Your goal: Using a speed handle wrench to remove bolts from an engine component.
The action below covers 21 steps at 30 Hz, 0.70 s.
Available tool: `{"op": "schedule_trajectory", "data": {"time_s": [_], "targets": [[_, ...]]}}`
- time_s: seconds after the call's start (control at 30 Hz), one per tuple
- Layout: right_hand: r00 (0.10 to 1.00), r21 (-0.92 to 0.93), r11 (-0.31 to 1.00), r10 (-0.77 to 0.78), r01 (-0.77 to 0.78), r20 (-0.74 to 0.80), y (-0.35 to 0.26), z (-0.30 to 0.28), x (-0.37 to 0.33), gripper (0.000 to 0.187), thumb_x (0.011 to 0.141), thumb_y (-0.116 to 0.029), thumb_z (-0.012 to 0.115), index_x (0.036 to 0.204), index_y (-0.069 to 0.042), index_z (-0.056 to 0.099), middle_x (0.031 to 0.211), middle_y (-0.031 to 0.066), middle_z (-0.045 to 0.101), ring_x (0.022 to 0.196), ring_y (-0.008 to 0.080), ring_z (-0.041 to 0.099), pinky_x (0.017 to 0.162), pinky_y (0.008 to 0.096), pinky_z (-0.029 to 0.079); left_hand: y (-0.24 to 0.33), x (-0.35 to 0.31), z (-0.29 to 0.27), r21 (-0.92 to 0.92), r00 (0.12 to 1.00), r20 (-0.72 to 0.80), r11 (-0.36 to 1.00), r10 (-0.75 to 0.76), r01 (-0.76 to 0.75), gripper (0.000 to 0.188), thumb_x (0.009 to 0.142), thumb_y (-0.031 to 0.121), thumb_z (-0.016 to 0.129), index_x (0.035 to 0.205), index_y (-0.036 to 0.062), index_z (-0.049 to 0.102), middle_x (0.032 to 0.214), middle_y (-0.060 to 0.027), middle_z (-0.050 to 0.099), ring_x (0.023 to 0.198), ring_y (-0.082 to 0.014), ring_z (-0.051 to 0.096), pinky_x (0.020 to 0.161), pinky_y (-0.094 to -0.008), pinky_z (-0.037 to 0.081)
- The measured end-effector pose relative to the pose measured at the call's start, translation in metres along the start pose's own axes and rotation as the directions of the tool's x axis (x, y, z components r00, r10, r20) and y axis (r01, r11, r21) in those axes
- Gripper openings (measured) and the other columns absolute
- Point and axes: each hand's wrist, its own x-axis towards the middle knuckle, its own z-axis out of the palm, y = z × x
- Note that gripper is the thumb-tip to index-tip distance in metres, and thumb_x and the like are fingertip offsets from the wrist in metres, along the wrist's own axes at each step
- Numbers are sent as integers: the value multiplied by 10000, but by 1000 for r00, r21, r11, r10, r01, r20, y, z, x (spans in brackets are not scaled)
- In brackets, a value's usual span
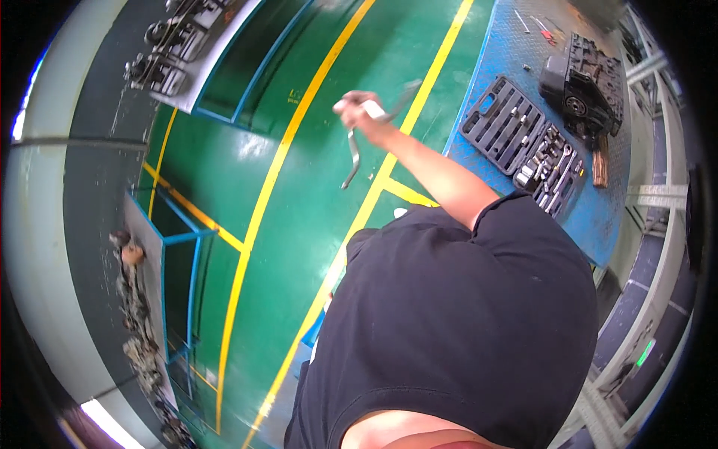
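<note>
Crank-shaped metal bar [355, 153] hangs over the green floor [307, 202], left of the blue counter [508, 60], in the right hand [360, 111]; its grip looks closed around the middle, fingers blurred. Firm, central hold should keep the bent ends from swinging.

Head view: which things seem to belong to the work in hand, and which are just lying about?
Likely in the work:
cranked metal bar, held in the right hand
open socket case, on the blue bench

Apparently lying about:
red-handled tool, farther up the bench
metal parts, on the upper-left table
</note>
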Motion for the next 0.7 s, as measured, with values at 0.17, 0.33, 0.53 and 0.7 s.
{"op": "schedule_trajectory", "data": {"time_s": [0.17,0.33,0.53,0.7], "targets": [[932,34,980,197,-196,-305,51,-38,75,135,758,-155,643,701,-50,582,543,23,495,474,125,465,467,265,376,137,78,8,160,994,104,985,46,-63,390,917,375,423,870,-8,477,828,-170,634,723,-296,631,592,-375,519],[904,-774,473,-291,420,313,0,82,76,187,721,-143,646,634,-12,544,570,66,536,563,146,523,545,312,413,268,143,27,264,980,183,957,74,-121,385,918,372,420,884,-8,471,838,-168,635,732,-297,632,598,-378,521],[731,-84,926,-343,367,-590,-14,-18,88,212,742,-28,620,607,-94,469,517,-48,379,444,63,352,419,225,242,399,193,46,384,966,245,906,85,-177,381,918,368,417,902,-9,464,849,-165,636,742,-298,635,604,-382,524],[936,-787,606,-330,112,-122,17,91,116,162,740,-102,656,634,-36,553,546,-31,493,550,62,463,539,237,391,447,233,48,486,968,247,860,40,-159,378,918,365,414,916,-10,458,858,-162,637,751,-299,636,610,-385,527]]}}
